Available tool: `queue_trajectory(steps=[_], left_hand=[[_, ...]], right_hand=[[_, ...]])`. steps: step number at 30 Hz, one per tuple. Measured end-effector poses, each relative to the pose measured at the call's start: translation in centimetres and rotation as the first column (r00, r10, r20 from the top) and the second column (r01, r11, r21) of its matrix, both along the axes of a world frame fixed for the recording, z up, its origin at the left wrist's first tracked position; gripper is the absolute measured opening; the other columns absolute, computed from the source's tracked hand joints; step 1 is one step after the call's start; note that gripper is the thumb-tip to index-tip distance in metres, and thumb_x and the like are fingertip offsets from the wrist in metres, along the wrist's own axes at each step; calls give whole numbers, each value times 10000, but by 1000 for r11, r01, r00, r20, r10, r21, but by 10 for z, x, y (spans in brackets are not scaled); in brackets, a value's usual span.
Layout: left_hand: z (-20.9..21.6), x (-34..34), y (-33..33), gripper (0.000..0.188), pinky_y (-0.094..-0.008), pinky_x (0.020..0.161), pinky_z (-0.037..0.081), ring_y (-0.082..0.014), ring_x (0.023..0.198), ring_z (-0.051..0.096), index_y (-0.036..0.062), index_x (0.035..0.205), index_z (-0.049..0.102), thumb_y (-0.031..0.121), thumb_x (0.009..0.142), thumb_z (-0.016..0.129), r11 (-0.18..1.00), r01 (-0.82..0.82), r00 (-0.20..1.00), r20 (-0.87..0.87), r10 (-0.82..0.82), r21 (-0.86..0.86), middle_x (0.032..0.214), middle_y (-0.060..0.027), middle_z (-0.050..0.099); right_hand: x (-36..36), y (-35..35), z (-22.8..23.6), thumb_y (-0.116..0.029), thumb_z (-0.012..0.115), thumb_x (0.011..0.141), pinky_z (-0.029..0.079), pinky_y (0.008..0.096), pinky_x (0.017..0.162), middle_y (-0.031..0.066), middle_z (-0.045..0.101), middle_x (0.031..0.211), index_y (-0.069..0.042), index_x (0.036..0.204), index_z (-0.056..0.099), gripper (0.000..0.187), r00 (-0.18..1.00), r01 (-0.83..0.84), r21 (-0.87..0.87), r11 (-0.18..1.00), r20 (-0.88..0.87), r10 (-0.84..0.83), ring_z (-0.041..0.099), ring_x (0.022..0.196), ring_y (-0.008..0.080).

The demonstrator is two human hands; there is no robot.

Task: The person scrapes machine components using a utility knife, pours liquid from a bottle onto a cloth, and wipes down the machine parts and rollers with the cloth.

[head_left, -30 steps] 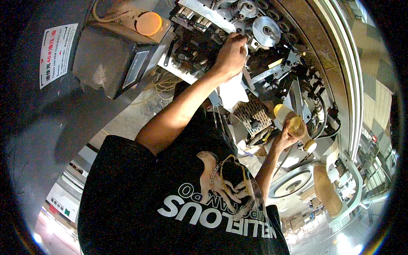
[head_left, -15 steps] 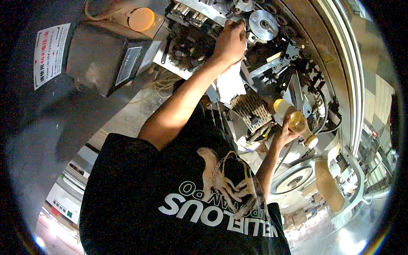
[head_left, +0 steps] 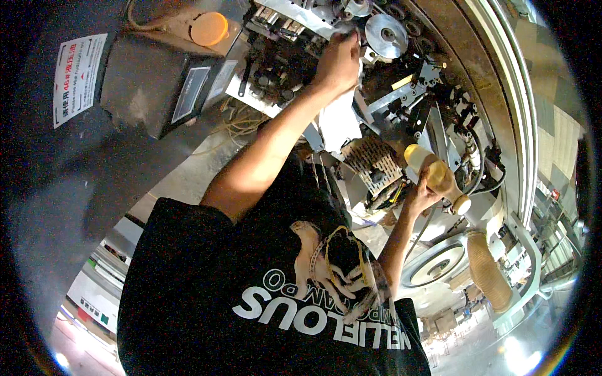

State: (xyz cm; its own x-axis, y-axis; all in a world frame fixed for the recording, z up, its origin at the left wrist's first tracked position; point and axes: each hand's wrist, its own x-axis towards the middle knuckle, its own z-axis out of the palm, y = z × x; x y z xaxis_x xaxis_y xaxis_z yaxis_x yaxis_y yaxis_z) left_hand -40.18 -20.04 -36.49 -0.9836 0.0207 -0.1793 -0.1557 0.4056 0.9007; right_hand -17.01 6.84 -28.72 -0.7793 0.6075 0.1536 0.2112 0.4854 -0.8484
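Yellowish plastic, head cam: the bottle (head_left: pixel 442 182) sat in the R hand (head_left: pixel 424 195), tilted, cap end toward lower R, fingers wrapped round it & covering part of its side; contents hard to make out. It was over the machine's (head_left: pixel 401 99) R part, near a slotted metal plate (head_left: pixel 376 168). L hand (head_left: pixel 338 66) was up top w/ fingers bent, just beside a shiny disc (head_left: pixel 385 36); fingertips were partly hidden, so couldn't tell if they gripped a part or only touched it. White cloth or paper (head_left: pixel 338 125) stuck out below that palm, upper end hidden; couldn't tell if held. Machine's top was cut off by the frame edge, its dark innards unclear. Black shirt (head_left: pixel 188 282) blocked much of the lower view; far R bkgd was glary.
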Motion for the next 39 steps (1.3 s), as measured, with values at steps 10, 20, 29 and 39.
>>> queue_trajectory(steps=[10,20,29,39], left_hand=[[3,-10,-5,370,-480,966,513,-431,1180,581,-26,1297,592,93,952,530,1000,-9,999,49,9,-3,1302,-296,545],[20,-16,-11,344,-459,969,484,-432,1133,591,-13,1242,630,121,936,549,995,-10,997,70,17,-104,1206,-247,633],[20,-1,-6,321,-469,941,512,-417,1083,621,-23,1226,609,83,935,523,992,-3,991,-132,-14,-126,1183,-259,616],[5,-5,-5,369,-478,942,519,-397,1124,619,-41,1274,588,81,930,537,990,23,994,-100,-37,-137,1292,-233,576]], right_hand=[[3,1,-9,-92,773,874,463,381,1039,143,550,1317,5,1376,447,607,1000,-2,39,999,0,2,559,1185,251],[-3,0,-13,-144,798,842,416,442,1104,174,483,1411,2,1416,385,723,999,39,55,998,4,-39,501,1279,289],[5,6,-6,-47,743,860,380,444,1139,183,462,1463,-2,1483,338,744,1000,-20,5,1000,-1,20,492,1310,299],[2,5,-6,-144,786,853,394,418,1119,163,496,1409,15,1421,400,704,998,47,119,992,43,-52,520,1253,287]])
